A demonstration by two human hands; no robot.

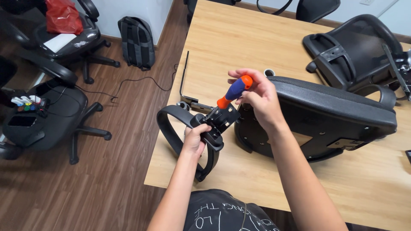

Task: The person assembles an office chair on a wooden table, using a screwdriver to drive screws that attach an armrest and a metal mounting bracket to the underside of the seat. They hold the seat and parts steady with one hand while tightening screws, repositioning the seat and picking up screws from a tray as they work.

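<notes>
— Orange and blue: that is the screwdriver (233, 90) handle I see in the head view. What has it?

— The right hand (257, 100). Its grip is clenched around the upper part of the handle, fingers wrapped over the orange cap. The tool stands tilted, tip down into the black bracket (220, 119) of the armrest (188, 132).

— And the left hand (195, 141)?

— I see it closed on the armrest, just below the bracket, steadying it. The armrest is a black loop that hangs partly over the near-left edge of the wooden table (222, 38).

— What lies beside it?

— The chair seat (325, 113), black, tipped on its side on the table, underside facing me, touching or just beside the bracket; I cannot tell which. Behind it lies a second black chair part (346, 49), mesh-backed, and a bent metal bar (185, 83) along the table's left edge.

— Off the table?

— On the wood floor to the left, two office chairs (47, 115), one carrying a red bag (63, 16), and a dark backpack (137, 42) against the wall.
</notes>
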